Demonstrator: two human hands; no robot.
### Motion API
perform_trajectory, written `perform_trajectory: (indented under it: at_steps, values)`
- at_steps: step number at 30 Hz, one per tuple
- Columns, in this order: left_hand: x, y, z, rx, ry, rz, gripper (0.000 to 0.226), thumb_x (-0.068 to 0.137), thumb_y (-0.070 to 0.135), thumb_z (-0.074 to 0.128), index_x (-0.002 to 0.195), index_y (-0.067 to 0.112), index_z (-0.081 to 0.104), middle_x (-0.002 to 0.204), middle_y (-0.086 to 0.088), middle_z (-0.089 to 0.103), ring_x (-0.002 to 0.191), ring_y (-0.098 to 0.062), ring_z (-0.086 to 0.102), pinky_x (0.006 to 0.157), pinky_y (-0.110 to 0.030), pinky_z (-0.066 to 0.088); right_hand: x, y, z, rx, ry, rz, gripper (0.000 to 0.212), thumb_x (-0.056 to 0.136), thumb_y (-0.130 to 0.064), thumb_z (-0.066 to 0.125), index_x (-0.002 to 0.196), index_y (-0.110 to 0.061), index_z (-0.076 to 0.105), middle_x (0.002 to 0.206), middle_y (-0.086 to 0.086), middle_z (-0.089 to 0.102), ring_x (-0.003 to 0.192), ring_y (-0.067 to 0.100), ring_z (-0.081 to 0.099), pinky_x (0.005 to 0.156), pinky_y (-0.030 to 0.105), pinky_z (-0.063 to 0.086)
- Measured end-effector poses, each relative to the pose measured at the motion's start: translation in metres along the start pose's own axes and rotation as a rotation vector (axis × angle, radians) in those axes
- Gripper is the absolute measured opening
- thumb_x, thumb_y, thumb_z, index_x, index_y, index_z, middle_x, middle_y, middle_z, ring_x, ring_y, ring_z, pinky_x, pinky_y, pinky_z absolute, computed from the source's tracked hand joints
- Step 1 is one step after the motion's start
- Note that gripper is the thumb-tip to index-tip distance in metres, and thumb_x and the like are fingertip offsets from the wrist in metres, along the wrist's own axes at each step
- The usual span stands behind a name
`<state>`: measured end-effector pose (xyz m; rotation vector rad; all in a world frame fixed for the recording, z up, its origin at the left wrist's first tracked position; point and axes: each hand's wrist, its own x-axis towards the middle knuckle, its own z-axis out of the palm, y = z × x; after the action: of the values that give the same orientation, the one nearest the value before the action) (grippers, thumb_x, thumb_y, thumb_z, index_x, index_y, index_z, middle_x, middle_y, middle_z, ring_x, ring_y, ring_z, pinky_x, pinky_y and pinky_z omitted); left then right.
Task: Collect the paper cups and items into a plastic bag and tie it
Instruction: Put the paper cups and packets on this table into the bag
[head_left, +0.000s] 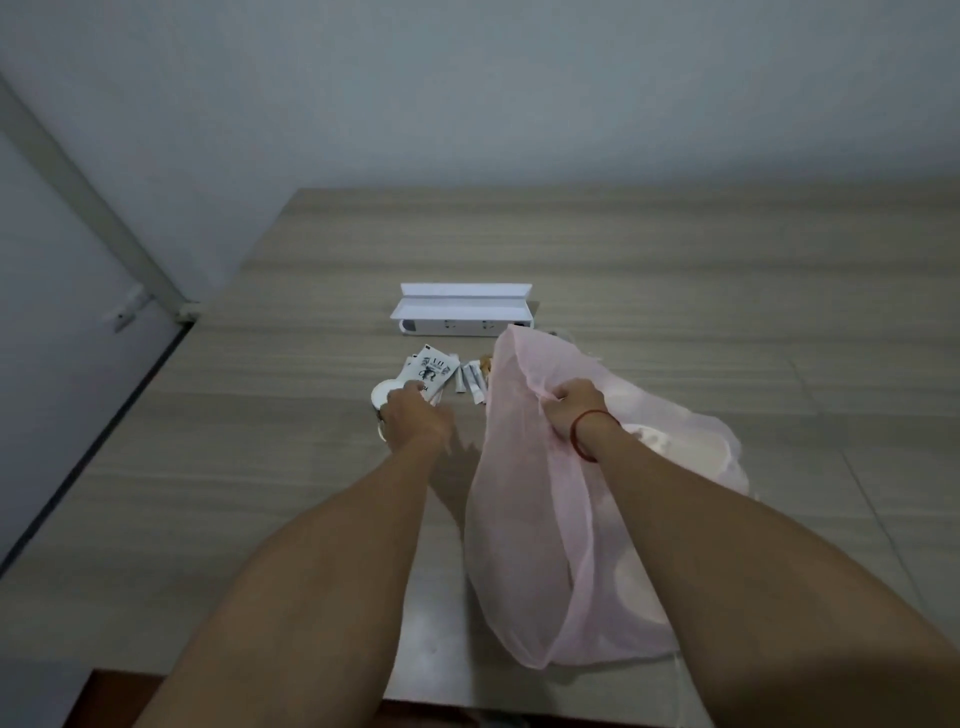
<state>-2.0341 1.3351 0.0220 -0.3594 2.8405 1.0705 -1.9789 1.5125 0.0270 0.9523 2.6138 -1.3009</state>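
Observation:
A thin pink plastic bag (524, 499) lies open on the wooden table, with pale cup shapes showing through its right side. My right hand (574, 408), a red band on its wrist, is shut on the bag's rim and holds the mouth up. My left hand (413, 418) is curled around white paper cups (383, 396) lying on their side, fingertips touching a printed white packet (430, 373). Several small white sachets (470, 382) lie between the packet and the bag.
A white open box with a raised lid (462, 312) stands behind the items. The table (675, 260) runs to a grey wall at the back; its left edge drops off beside a door frame (93, 208).

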Motion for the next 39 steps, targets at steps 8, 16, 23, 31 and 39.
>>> perform_trajectory:
  at_steps: [8,16,23,31,39]
  values:
    - [0.063,-0.020,0.006,0.135,-0.067,-0.067,0.063,0.088,0.023,0.065,0.145,0.020,0.038,0.151,-0.008,0.036,0.138,-0.031,0.036,0.107,-0.046,0.039,0.034,0.002,0.028,-0.111,-0.018,0.008,0.022,0.088,-0.011,0.051,0.076,-0.005,0.069,0.078,0.019,0.064,0.075,0.020,0.054,0.081,0.033,0.052]
    - [0.063,-0.029,0.011,-0.031,-0.026,-0.201,0.069,0.071,0.031,0.082,0.126,0.014,0.044,0.132,-0.014,0.043,0.120,-0.036,0.048,0.093,-0.043,0.045,0.038,-0.002,0.039,-0.102,0.003,0.030,0.040,0.086,-0.010,0.052,0.047,-0.016,0.047,0.067,0.010,0.056,0.069,0.019,0.052,0.067,0.024,0.042]
    - [0.031,-0.023,-0.003,-0.053,0.035,-0.159,0.059,0.074,0.050,0.069,0.122,0.019,0.054,0.128,-0.013,0.045,0.119,-0.036,0.048,0.092,-0.042,0.045,0.008,-0.009,0.019,-0.056,0.041,0.027,0.024,0.090,-0.014,0.053,0.069,-0.012,0.065,0.084,0.005,0.054,0.082,0.019,0.050,0.080,0.028,0.045]
    - [-0.040,-0.002,-0.024,-0.259,0.106,-0.033,0.053,0.076,0.055,0.060,0.110,0.016,0.057,0.116,-0.006,0.055,0.101,-0.029,0.060,0.084,-0.037,0.048,-0.051,-0.009,-0.024,0.003,0.116,0.001,0.030,0.090,-0.014,0.051,0.111,-0.001,0.068,0.121,0.019,0.064,0.112,0.033,0.059,0.096,0.033,0.046]
    - [-0.110,0.010,-0.013,-0.481,-0.045,0.102,0.040,0.073,0.055,0.063,0.093,0.022,0.053,0.107,-0.004,0.060,0.096,-0.025,0.061,0.079,-0.041,0.056,-0.095,-0.004,-0.057,0.041,0.215,-0.012,0.028,0.089,-0.008,0.049,0.105,0.001,0.070,0.103,0.021,0.066,0.088,0.029,0.060,0.071,0.025,0.041]
